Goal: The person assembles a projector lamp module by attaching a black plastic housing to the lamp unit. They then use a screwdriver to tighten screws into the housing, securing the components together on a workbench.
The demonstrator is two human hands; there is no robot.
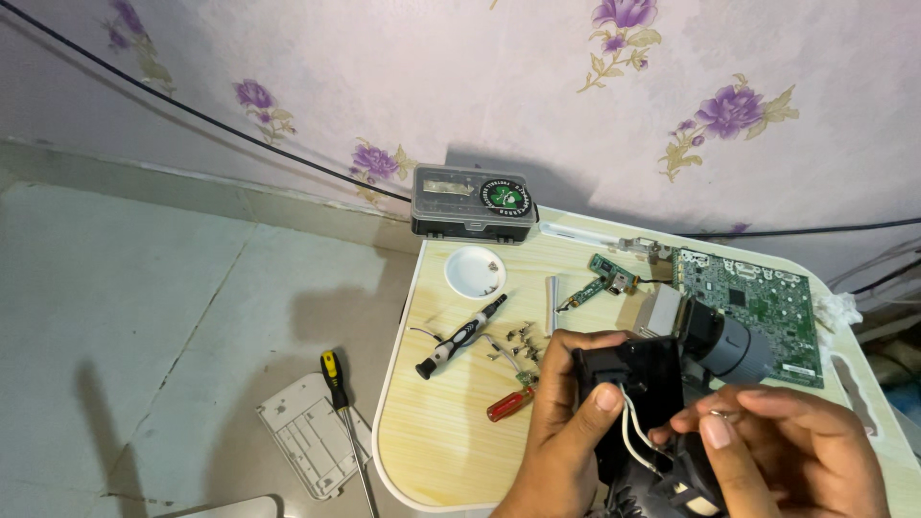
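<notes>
In the head view, the left hand (pixel 566 422) grips a black plastic part (pixel 633 403) at about five o'clock in the frame, its fingers (pixel 606 396) clamped on the part's front face beside two white wires (pixel 633 436). The right hand (pixel 782 446), at four o'clock, pinches a small metal piece (pixel 721 415) between thumb and fingers, just beside the black part. Both hover over the near edge of the wooden counter (pixel 451 422). Behind them at two o'clock lies a green circuit board (pixel 758 297) with a grey lens (pixel 734 347). Toward ten o'clock of the hands sit a black screwdriver (pixel 460 336), a red-handled screwdriver (pixel 508 403), loose screws (pixel 518 336) and a white dish (pixel 475 271). A yellow-handled screwdriver (pixel 334 376) and a white panel (pixel 307 432) lie on the floor.
</notes>
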